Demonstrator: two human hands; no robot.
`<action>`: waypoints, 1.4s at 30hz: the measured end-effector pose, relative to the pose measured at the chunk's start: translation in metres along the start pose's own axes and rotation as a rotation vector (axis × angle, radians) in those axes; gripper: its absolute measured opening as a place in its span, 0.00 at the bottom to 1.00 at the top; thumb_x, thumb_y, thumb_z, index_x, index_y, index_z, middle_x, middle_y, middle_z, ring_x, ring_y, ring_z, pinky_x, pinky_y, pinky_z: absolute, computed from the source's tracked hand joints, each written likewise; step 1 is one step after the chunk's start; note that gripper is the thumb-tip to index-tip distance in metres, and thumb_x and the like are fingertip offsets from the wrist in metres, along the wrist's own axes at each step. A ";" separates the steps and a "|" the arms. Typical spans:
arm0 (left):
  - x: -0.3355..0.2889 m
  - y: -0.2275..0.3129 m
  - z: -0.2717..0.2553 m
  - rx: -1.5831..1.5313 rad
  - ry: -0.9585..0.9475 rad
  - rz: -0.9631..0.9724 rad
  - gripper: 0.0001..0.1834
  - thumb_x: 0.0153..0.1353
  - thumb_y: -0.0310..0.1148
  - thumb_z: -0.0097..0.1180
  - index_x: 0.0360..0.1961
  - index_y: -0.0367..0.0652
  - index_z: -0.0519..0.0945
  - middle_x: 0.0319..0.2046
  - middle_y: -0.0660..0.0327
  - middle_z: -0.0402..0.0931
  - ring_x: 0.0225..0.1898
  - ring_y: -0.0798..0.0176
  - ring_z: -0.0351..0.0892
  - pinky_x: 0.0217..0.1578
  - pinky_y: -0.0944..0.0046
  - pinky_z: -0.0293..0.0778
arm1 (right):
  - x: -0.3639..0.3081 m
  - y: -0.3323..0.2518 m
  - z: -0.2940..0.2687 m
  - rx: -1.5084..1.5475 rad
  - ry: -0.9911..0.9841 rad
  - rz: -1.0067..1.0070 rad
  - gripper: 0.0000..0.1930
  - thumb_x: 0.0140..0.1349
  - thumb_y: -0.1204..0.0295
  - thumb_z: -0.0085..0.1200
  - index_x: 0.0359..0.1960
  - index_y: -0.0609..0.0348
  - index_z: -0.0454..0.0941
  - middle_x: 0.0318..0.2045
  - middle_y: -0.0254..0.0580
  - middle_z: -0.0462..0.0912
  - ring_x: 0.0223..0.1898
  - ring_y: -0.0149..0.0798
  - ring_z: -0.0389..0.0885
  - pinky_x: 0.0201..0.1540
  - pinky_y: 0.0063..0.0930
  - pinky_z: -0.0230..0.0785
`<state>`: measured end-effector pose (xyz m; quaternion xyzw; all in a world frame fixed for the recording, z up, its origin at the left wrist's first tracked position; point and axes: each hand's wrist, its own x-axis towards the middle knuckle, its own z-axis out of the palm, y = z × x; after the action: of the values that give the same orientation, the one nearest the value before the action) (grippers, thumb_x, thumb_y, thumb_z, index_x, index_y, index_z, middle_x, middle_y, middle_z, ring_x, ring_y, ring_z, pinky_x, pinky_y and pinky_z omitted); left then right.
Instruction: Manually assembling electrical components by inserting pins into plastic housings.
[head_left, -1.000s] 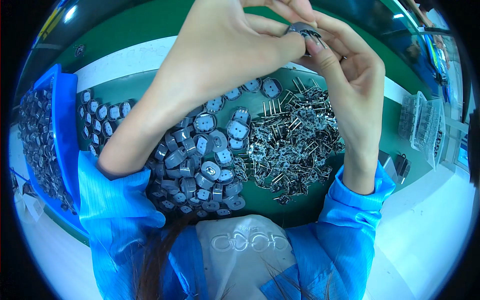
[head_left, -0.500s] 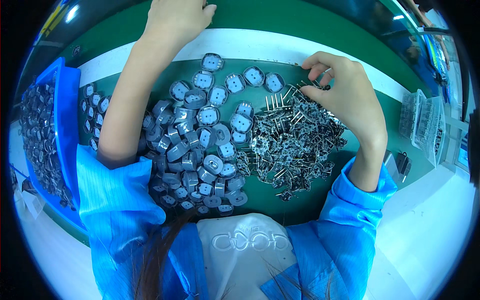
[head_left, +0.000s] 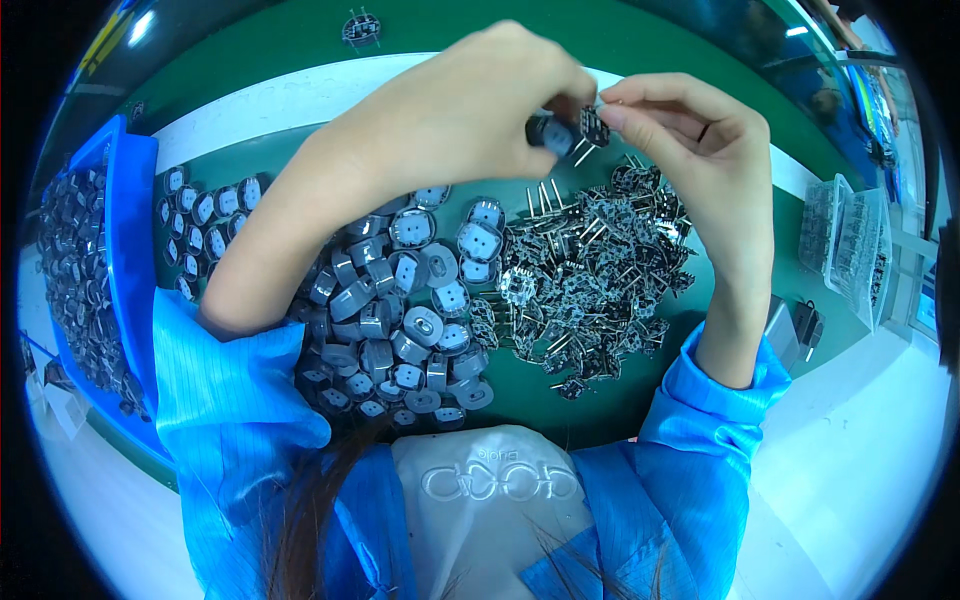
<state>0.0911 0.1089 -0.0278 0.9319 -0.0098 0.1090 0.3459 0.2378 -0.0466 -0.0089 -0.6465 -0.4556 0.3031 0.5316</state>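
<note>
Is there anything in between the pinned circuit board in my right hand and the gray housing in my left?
Nothing visible stands between them. The pinned circuit board in your right hand sits just right of the gray housing in your left hand, its pins angling down and left. Whether the two touch is unclear.

I look down through my head camera on a green worktop (head_left: pixel 520 408) crossed at its far side by a white band (head_left: pixel 230 118). A mound of grey housings (head_left: pixel 405 345) lies on it left of centre, some face up, others on their sides; just right of it I have a tangled heap of pinned circuit pieces (head_left: pixel 590 290). A looser group of small housings (head_left: pixel 203 207) spreads farther left. Near the right edge stand clear trays (head_left: pixel 850 245). The blue bin (head_left: pixel 128 200) borders the left end, though the bent rim keeps me from telling whether it rests on the green.
</note>
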 end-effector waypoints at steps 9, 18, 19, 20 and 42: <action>0.007 0.000 -0.026 -0.584 -0.113 -0.233 0.16 0.56 0.24 0.68 0.45 0.32 0.79 0.40 0.51 0.82 0.45 0.60 0.83 0.48 0.58 0.81 | -0.005 -0.020 0.012 -0.319 0.085 -0.127 0.08 0.61 0.80 0.64 0.42 0.66 0.85 0.37 0.39 0.88 0.40 0.28 0.87 0.49 0.22 0.78; 0.007 0.018 -0.026 -0.852 0.020 -0.374 0.11 0.56 0.16 0.67 0.40 0.32 0.80 0.34 0.58 0.83 0.35 0.73 0.83 0.38 0.73 0.81 | -0.007 -0.022 0.014 -0.484 0.179 -0.320 0.07 0.59 0.83 0.65 0.40 0.66 0.85 0.35 0.38 0.88 0.39 0.29 0.87 0.46 0.22 0.80; 0.008 0.017 -0.027 -0.836 0.003 -0.403 0.11 0.56 0.16 0.68 0.40 0.31 0.81 0.33 0.58 0.83 0.35 0.73 0.83 0.37 0.74 0.81 | -0.007 -0.021 0.014 -0.485 0.181 -0.320 0.07 0.59 0.83 0.65 0.40 0.66 0.85 0.35 0.38 0.88 0.39 0.29 0.87 0.46 0.22 0.80; 0.009 0.017 -0.028 -0.819 -0.015 -0.431 0.11 0.56 0.17 0.68 0.40 0.31 0.81 0.32 0.59 0.84 0.35 0.73 0.84 0.37 0.74 0.81 | -0.008 -0.019 0.014 -0.515 0.208 -0.338 0.07 0.59 0.83 0.65 0.39 0.66 0.85 0.35 0.38 0.88 0.39 0.29 0.87 0.46 0.22 0.80; 0.005 0.013 -0.020 -1.004 0.128 -0.477 0.15 0.55 0.19 0.66 0.45 0.27 0.82 0.36 0.55 0.86 0.35 0.73 0.84 0.36 0.77 0.79 | -0.004 -0.004 0.029 -0.365 0.257 -0.269 0.16 0.66 0.82 0.57 0.55 0.64 0.78 0.48 0.43 0.84 0.48 0.34 0.84 0.55 0.28 0.78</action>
<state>0.0906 0.1126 -0.0039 0.6208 0.1716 0.0660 0.7621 0.2095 -0.0385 -0.0132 -0.6986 -0.5133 0.0578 0.4951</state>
